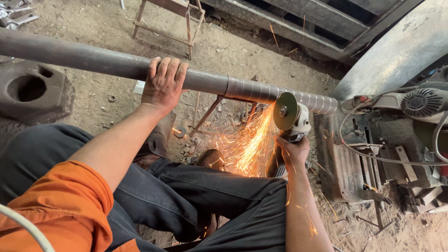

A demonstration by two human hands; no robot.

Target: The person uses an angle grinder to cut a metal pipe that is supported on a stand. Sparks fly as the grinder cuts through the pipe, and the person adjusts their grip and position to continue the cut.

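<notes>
The person's left hand (163, 84) lay flat over the long steel pipe (93, 59), fingers (169, 69) curled across its top, pressing it down on a thin metal stand (212, 108). The right hand (293, 151) was clenched around the body of an angle grinder (290, 122), whose disc (284, 111) met the pipe near its right end, by a heavy machine (373, 154). A fan of orange sparks (249, 142) sprayed down toward the dark trousers (210, 186) and a shoe (211, 158).

To my eye the risk was plain: both hands were bare, and the sparks landed on cloth and on the right forearm, so a burn or a singed leg seemed likely. If the round pipe rolled under that 1 steadying palm, the disc could bind and kick back. A grey cable (373, 154) looped close by the machine and might snag.

The pipe looked smooth and dull grey, with bright ground bands ringing its right part. The floor (242, 51) was dusty packed earth strewn with pebbles and washers, and a rusty cast block (32, 91) with a round hole sat to the left
</notes>
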